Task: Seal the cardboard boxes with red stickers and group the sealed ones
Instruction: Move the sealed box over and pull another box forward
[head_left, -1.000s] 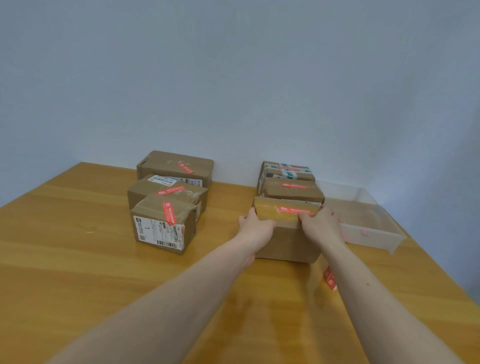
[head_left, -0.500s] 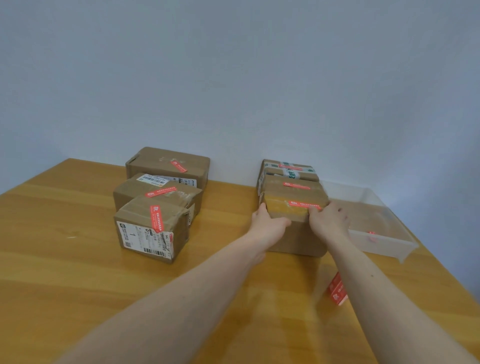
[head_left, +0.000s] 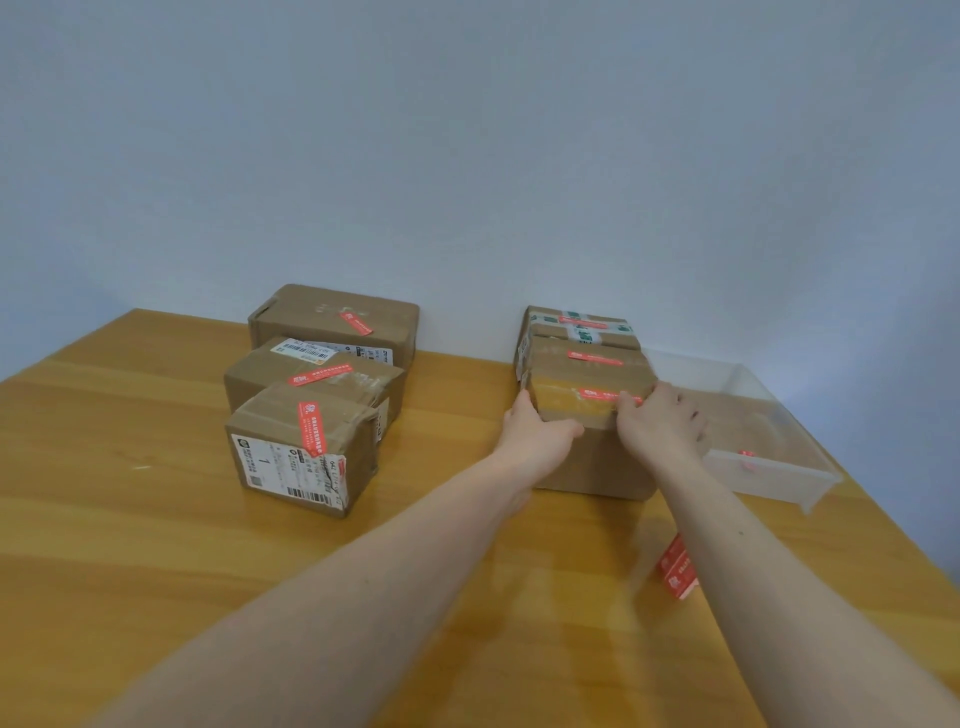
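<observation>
Both hands held the near box (head_left: 592, 457) on the table (head_left: 130, 519). The left hand (head_left: 535, 439) had its grip closed over the box's left top corner, thumb on the front face. The right hand (head_left: 660, 423) gripped the right top edge, its fingertips touching the red sticker (head_left: 602, 395) stuck across the lid. This box stood tight against two more stickered boxes (head_left: 582, 343) in a row running back to the wall. To the left, well apart, sat another row of three boxes (head_left: 311, 405), each with a red sticker on top. A clear tray (head_left: 769, 467) lay just right of the held box. A sticker strip (head_left: 678, 569) lay on the table near the right forearm.
</observation>
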